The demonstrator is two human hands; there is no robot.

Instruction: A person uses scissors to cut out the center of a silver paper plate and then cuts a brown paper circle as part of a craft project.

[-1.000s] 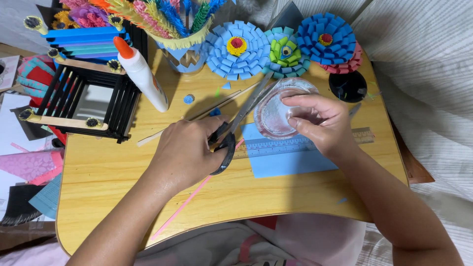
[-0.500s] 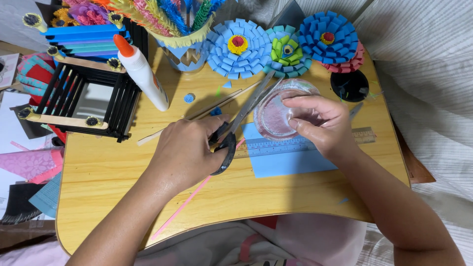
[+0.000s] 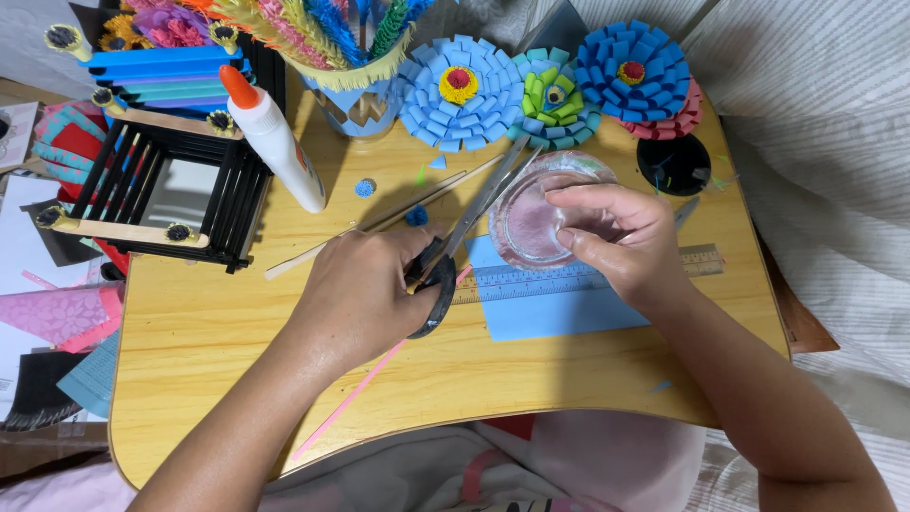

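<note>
My left hand (image 3: 358, 296) grips black-handled scissors (image 3: 466, 223), their metal blades pointing up and right toward a round clear lid or dish (image 3: 527, 226) with a pinkish tint. My right hand (image 3: 621, 244) holds that round piece by its right rim, fingers curled over the edge. Both rest above a blue paper sheet (image 3: 555, 313) and a clear ruler (image 3: 531, 282) on the small wooden table (image 3: 209, 332). The scissor tips lie along the left edge of the round piece.
A white glue bottle (image 3: 274, 140) with an orange cap lies at upper left beside a black stick frame (image 3: 161, 190). Paper flowers (image 3: 459, 90) line the far edge by a cup (image 3: 360, 100) of paper strips. Thin wooden sticks (image 3: 370, 228) and a pink strip (image 3: 355, 393) lie near my left hand.
Almost nothing differs; both hands keep their hold, with only a slight shift of my right hand's fingers on the round piece.
</note>
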